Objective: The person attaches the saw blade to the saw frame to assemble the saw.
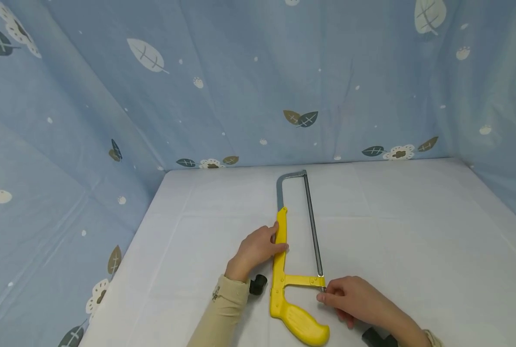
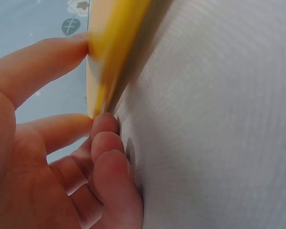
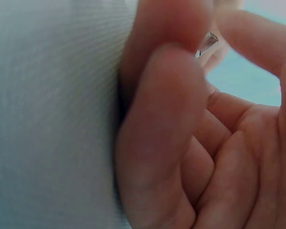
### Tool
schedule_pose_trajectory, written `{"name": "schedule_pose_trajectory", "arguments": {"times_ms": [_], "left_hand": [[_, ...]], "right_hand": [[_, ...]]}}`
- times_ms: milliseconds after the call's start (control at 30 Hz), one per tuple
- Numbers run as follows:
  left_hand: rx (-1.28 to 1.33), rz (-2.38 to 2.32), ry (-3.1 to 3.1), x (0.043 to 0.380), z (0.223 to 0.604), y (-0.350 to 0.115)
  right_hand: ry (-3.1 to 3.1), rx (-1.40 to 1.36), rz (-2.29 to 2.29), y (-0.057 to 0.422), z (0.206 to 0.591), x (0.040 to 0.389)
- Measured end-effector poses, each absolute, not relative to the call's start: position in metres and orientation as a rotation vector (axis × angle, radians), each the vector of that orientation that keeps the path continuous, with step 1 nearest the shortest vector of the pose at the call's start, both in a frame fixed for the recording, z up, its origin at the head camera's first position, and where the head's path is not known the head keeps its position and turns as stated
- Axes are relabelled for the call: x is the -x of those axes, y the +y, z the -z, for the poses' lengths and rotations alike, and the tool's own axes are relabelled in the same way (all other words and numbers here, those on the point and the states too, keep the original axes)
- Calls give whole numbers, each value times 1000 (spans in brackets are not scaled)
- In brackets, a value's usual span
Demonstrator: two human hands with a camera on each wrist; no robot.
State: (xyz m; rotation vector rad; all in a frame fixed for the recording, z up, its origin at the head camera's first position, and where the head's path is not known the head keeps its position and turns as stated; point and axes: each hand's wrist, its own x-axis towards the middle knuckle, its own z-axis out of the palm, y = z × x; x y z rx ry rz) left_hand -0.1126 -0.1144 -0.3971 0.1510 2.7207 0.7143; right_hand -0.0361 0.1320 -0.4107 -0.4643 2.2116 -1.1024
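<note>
A hacksaw [image 1: 302, 280] lies on the white cloth, its yellow pistol-grip handle towards me and its grey metal bow pointing away. Its long dark blade [image 1: 313, 226] runs along the right side. My left hand [image 1: 255, 248] holds the yellow part of the frame between thumb and fingers; the left wrist view shows the other fingers against the cloth. At the near end of the blade, my right hand [image 1: 357, 299] pinches the small metal tension screw [image 3: 208, 44] with thumb and index finger. Its remaining fingers are curled beside the cloth, and the fingertips mostly hide the screw.
White cloth [image 1: 188, 250] covers the table. Blue curtains [image 1: 240, 96] with leaf and flower prints hang behind it and at both sides. Black wrist-camera pieces [image 1: 258, 285] sit at each wrist, close to the tabletop.
</note>
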Motion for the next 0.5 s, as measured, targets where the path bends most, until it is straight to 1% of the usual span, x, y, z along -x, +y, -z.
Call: {"name": "schedule_pose_trajectory", "arguments": {"times_ms": [500], "left_hand": [[-141,-711,2725,112,399,-114]], "right_hand": [[2132,492,1156,137,418,39]]}}
